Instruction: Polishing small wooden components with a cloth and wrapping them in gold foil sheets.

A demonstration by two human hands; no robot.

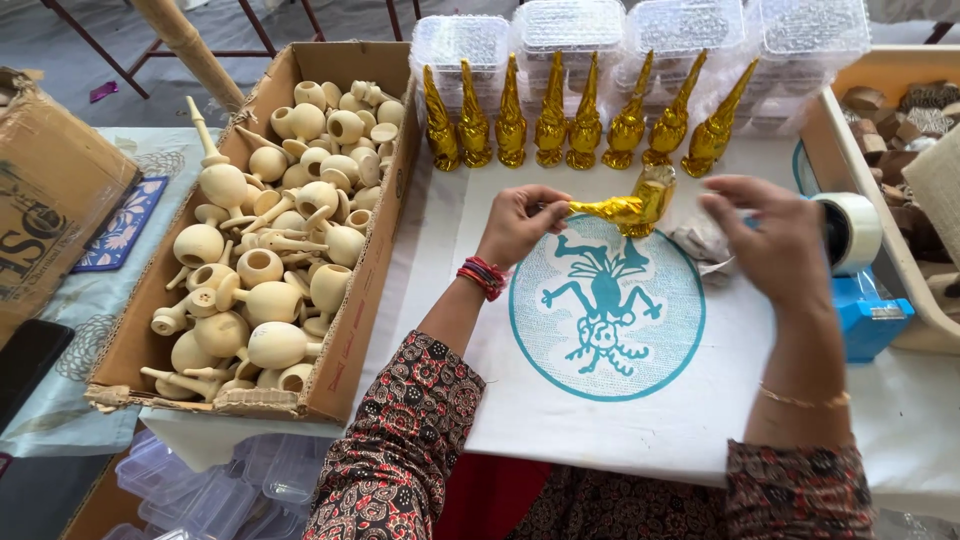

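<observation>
Gold-painted bird figurine (628, 208), glossy and long-tailed, held lying sideways above the white cloth (640, 420) printed with a teal circular motif (606, 310). The left hand (520, 222) pinches the thin tail end between thumb and fingertips; the body and head point toward the right hand (775, 240). The right hand hovers just beside the figurine with fingers spread and relaxed, gripping nothing; beneath its fingertips lies a crumpled piece of clear wrapping film (705, 245), though contact with the film cannot be confirmed.

Behind the hands, a row of eight matching gold bird figurines (575, 118) stands upright along the far edge of the cloth, in front of stacked clear plastic lidded boxes (640, 40). To the left, an open brown cardboard carton (350, 260) is heaped with unpainted pale wooden gourd-shaped pieces (265, 250). To the right, a blue tape dispenser (865, 300) carrying a roll of clear tape sits well clear of the figurine.

Judged step: one finished figurine is being inspected or readied, either for wrapping in the film or for joining the standing row. The next move would call for the right hand to take hold of the film or support the body, keeping the delicate tail unstrained and the paint unmarked.
</observation>
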